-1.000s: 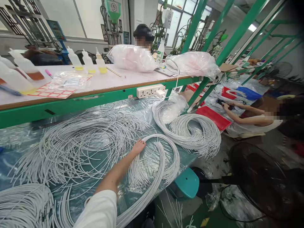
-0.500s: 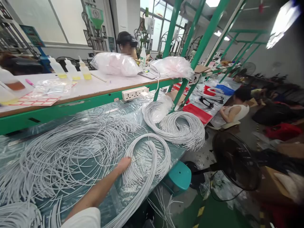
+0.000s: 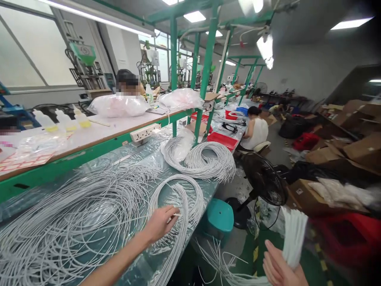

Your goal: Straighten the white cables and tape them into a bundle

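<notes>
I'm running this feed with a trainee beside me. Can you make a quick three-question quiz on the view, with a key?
1. True or false: the right hand rests on a red tray.

2. What colour is the stool beside the table?
A) red
B) teal
C) yellow

3. Fill in the blank: the hand over the looped cables on the table is the person's ____ hand.

Key:
1. False; it holds a pale bundle of strands, standing up from the hand.
2. B, teal.
3. Left: the left hand is over them.
</notes>
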